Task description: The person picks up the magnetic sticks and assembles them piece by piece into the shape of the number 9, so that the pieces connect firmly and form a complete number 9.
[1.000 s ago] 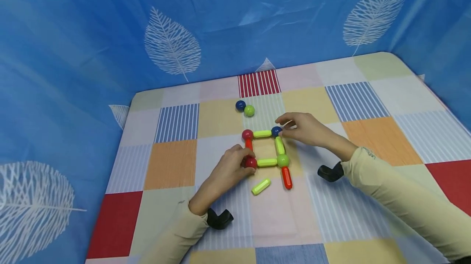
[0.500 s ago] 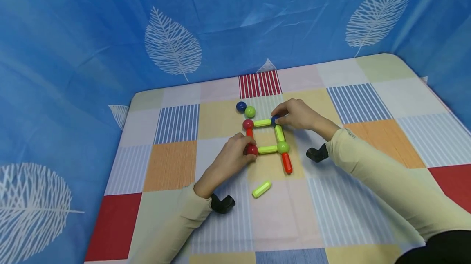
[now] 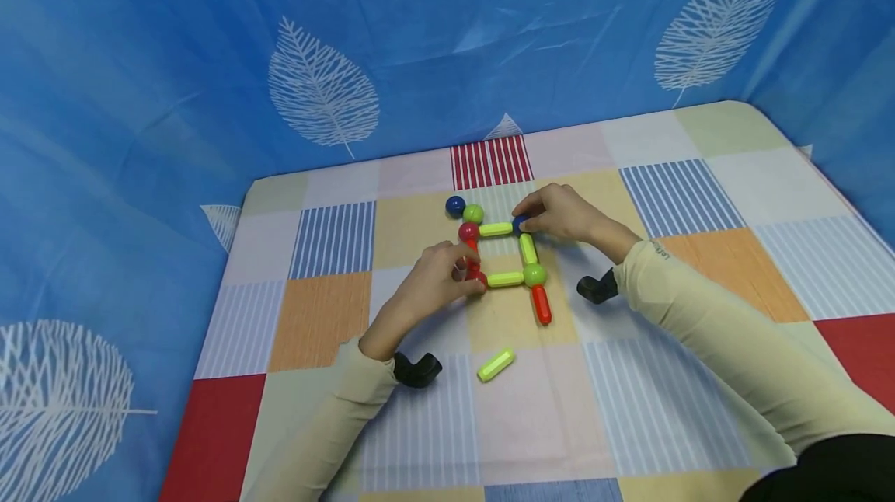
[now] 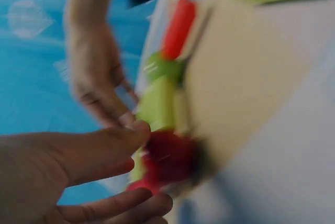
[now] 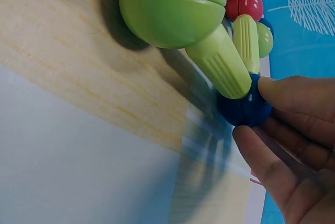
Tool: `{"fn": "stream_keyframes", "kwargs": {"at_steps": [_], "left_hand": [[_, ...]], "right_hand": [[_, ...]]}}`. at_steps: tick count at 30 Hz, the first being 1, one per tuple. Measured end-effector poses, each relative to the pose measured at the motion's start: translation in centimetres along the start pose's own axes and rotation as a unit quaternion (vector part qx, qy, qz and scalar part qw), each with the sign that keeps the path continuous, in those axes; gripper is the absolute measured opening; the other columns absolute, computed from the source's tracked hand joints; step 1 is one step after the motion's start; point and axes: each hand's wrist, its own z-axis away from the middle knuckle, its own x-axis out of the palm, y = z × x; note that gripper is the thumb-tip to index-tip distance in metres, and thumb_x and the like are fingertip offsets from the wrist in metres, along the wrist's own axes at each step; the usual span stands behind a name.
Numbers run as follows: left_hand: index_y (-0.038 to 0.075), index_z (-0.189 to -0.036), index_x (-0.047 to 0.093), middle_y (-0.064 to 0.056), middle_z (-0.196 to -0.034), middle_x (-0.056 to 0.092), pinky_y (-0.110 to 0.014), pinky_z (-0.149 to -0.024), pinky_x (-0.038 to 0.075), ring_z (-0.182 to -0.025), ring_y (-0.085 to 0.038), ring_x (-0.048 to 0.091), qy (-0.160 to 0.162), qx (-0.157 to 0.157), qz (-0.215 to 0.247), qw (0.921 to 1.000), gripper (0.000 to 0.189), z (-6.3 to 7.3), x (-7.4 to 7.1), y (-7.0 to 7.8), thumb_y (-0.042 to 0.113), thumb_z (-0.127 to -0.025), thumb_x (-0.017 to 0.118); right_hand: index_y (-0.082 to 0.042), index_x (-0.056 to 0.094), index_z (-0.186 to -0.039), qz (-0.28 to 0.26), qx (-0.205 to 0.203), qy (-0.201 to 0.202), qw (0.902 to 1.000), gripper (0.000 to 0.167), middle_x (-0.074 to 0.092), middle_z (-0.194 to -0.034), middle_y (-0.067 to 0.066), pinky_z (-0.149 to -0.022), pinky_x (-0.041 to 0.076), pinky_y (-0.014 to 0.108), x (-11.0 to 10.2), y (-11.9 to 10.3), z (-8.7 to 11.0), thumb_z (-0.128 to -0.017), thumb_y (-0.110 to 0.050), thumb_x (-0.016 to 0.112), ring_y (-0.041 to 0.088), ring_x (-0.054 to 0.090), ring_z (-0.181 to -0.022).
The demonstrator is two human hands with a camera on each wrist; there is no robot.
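A square of toy construction balls and rods lies on the patterned tabletop. My right hand (image 3: 562,213) pinches the blue ball (image 5: 245,104) at its far right corner between thumb and fingers. At the near left corner, my left hand (image 3: 437,278) is around the red ball (image 4: 172,156), fingers loosely spread; blur hides the exact contact. Another red ball (image 3: 469,231) marks the far left corner. Yellow-green rods (image 3: 505,279) form three sides and a red rod (image 3: 471,251) the left one. From the green corner ball (image 3: 534,275), a second red rod (image 3: 541,305) points toward me.
A loose yellow-green rod (image 3: 496,365) lies nearer to me. Beyond the square sit a loose blue ball (image 3: 455,207) and a green ball (image 3: 473,213), the latter touching or almost touching the far red ball. Blue leaf-print cloth (image 3: 447,43) rises behind the tabletop.
Both hands have shifted the square away from me, up to the loose balls. My left fingers have since spread and slid toward the left red rod. My right hand keeps hold of the blue ball.
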Motion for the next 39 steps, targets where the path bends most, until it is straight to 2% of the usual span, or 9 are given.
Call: {"fn": "stream_keyframes", "kwargs": {"at_steps": [2,5,8,13,17,24,30,34,39], "left_hand": [[0.003,-0.109,0.07,-0.013,-0.096,0.064,-0.029,-0.068,0.051,-0.083,-0.022,0.061,0.016,-0.004,0.009,0.9998,0.027,-0.8,-1.3,-0.2,0.017,-0.086,0.077],[0.001,-0.112,0.069,-0.015,-0.1,0.065,-0.036,-0.073,0.053,-0.087,-0.026,0.062,0.063,-0.008,0.015,0.9979,0.025,-2.7,-2.8,-0.8,0.014,-0.091,0.071],[-0.002,-0.117,0.067,-0.02,-0.107,0.063,-0.04,-0.082,0.051,-0.097,-0.031,0.061,0.091,-0.016,0.007,0.9957,0.026,-4.6,-3.4,-2.0,0.01,-0.094,0.066],[0.001,-0.126,0.064,-0.02,-0.12,0.059,-0.042,-0.091,0.046,-0.108,-0.032,0.055,0.065,-0.06,-0.008,0.9961,0.032,-6.2,-3.0,-3.7,0.005,-0.094,0.062],[0.004,-0.123,0.067,-0.017,-0.121,0.06,-0.04,-0.096,0.046,-0.112,-0.029,0.055,0.046,-0.089,-0.027,0.9946,0.031,-6.8,-2.5,-4.1,0.001,-0.093,0.061],[0.004,-0.117,0.067,-0.018,-0.116,0.06,-0.04,-0.093,0.048,-0.109,-0.029,0.057,0.072,-0.101,-0.042,0.9914,0.025,-7.3,-2.1,-4.1,0.001,-0.092,0.065],[0.002,-0.114,0.063,-0.019,-0.116,0.061,-0.04,-0.092,0.048,-0.107,-0.03,0.058,0.086,-0.1,-0.027,0.9909,0.02,-7.3,-2.1,-4.3,0.002,-0.094,0.064],[0.0,-0.112,0.063,-0.02,-0.116,0.063,-0.042,-0.093,0.047,-0.107,-0.032,0.059,0.095,-0.094,-0.022,0.9908,0.019,-6.2,-2.7,-5.0,0.001,-0.093,0.063],[-0.003,-0.111,0.063,-0.022,-0.115,0.063,-0.044,-0.089,0.049,-0.102,-0.034,0.061,0.106,-0.079,-0.018,0.9911,0.02,-3.5,-3.2,-5.7,-0.001,-0.091,0.066]], "right_hand": [[0.0,0.069,-0.12,0.0,-0.001,0.0,1.0,0.028,0.068,-0.119,0.016,-0.097,0.045,0.048,0.1,0.1,0.0,-0.093,-0.007,0.065,0.032,0.059,-0.113],[0.0,0.068,-0.12,-0.003,0.003,0.002,1.0,0.028,0.067,-0.119,0.016,-0.098,0.044,0.048,0.2,0.1,0.1,-0.093,-0.006,0.065,0.032,0.059,-0.114],[0.0,0.068,-0.12,-0.007,0.009,-0.001,0.9999,0.028,0.068,-0.119,0.016,-0.099,0.045,0.047,0.6,0.1,0.1,-0.093,-0.006,0.065,0.031,0.059,-0.114],[0.0,0.069,-0.119,-0.017,0.005,-0.008,0.9998,0.027,0.068,-0.118,0.015,-0.098,0.045,0.045,1.6,-0.3,-0.1,-0.093,-0.007,0.066,0.03,0.059,-0.114],[-0.001,0.07,-0.118,-0.014,0.001,-0.001,0.9999,0.027,0.069,-0.116,0.013,-0.098,0.045,0.045,1.8,-0.4,-0.1,-0.092,-0.008,0.067,0.029,0.06,-0.113],[-0.002,0.07,-0.119,-0.006,-0.003,0.0,1.0,0.027,0.069,-0.118,0.013,-0.098,0.045,0.046,1.3,-0.3,0.1,-0.093,-0.009,0.066,0.03,0.059,-0.114],[-0.001,0.069,-0.119,-0.012,0.005,0.003,0.9999,0.027,0.069,-0.118,0.014,-0.099,0.044,0.047,0.9,0.1,0.2,-0.093,-0.009,0.066,0.031,0.059,-0.115],[-0.001,0.069,-0.119,-0.013,0.003,0.006,0.9999,0.027,0.068,-0.118,0.014,-0.1,0.043,0.047,0.8,0.3,0.2,-0.093,-0.009,0.066,0.031,0.058,-0.116],[-0.001,0.07,-0.119,-0.008,0.003,0.01,0.9999,0.027,0.069,-0.118,0.013,-0.099,0.044,0.046,0.3,0.5,0.2,-0.093,-0.009,0.067,0.03,0.059,-0.115]]}}
